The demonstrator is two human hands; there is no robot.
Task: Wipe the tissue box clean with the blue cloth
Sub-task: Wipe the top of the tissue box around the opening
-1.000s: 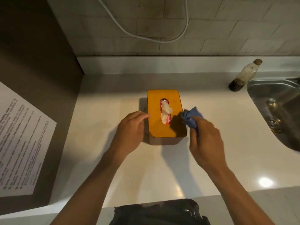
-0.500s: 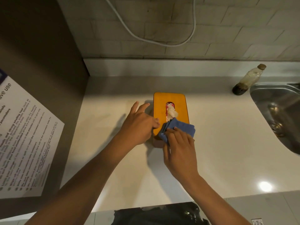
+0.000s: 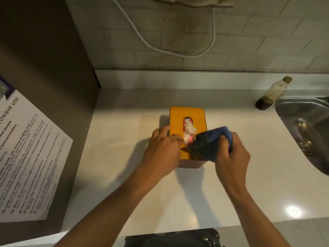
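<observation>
An orange-lidded tissue box (image 3: 188,113) stands in the middle of the white counter (image 3: 124,125), with a white tissue (image 3: 190,129) poking from its slot. My right hand (image 3: 231,154) grips a bunched blue cloth (image 3: 208,143) that lies over the box's near right corner. My left hand (image 3: 163,150) rests against the box's left side, fingers reaching onto the lid's near left edge. The cloth and hands hide the lid's front part.
A steel sink (image 3: 306,129) is set into the counter at the right, with a dirty bottle (image 3: 272,94) lying beside its far corner. A dark appliance with a printed notice (image 3: 26,157) walls the left side. A white cable (image 3: 178,50) hangs on the tiled wall.
My right hand has swept the cloth from the lid's near left part to its near right corner, bunching it up. My left hand has stayed at the box's left side.
</observation>
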